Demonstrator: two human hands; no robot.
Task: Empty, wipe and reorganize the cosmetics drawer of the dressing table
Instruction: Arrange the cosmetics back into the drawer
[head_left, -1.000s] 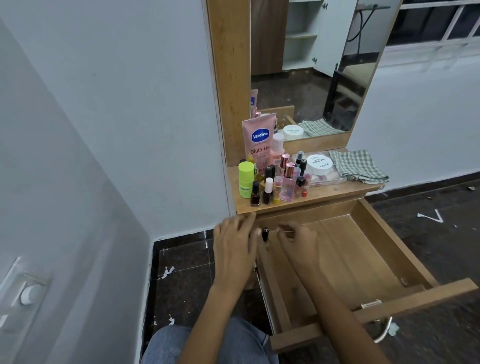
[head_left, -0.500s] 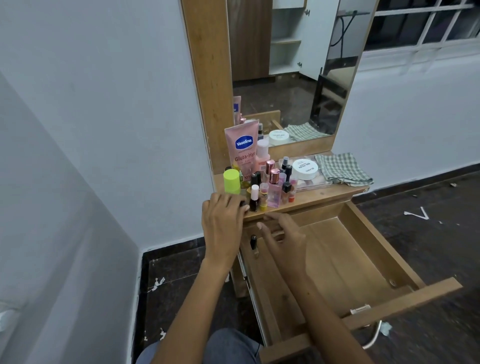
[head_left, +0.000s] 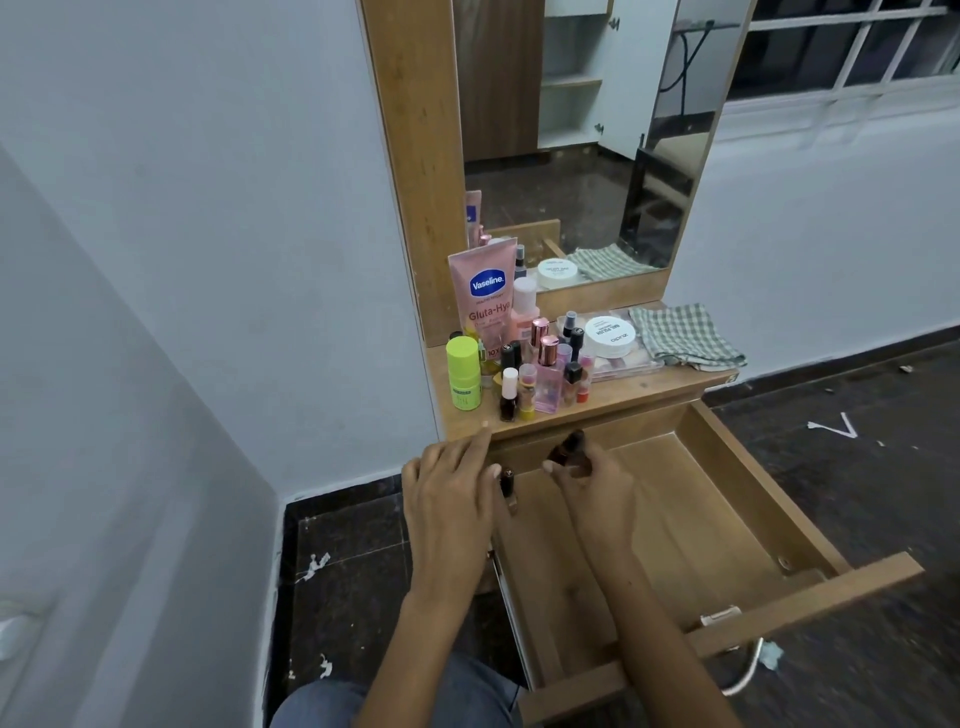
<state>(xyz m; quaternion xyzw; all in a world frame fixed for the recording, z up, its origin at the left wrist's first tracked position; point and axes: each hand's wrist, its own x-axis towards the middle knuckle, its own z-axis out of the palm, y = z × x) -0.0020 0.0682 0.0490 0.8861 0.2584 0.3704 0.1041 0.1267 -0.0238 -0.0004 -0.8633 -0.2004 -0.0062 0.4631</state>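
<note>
Head view: right hand (head_left: 592, 480) is pinching a dark bottle (head_left: 567, 451) while left hand (head_left: 451, 488), fingers extended, is touching a nail polish (head_left: 507, 486); emptying drawer (head_left: 737, 483), shelf (head_left: 623, 395) next.

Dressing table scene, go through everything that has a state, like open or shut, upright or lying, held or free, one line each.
drawer: pulled open
left hand: fingers flat, resting at the tabletop edge
right hand: grips a small dark bottle
nail polish bottle: in the drawer, free, pose unclear
Vaseline tube: standing on its cap
green stick: upright, capped
checked cloth: crumpled on the tabletop
</note>
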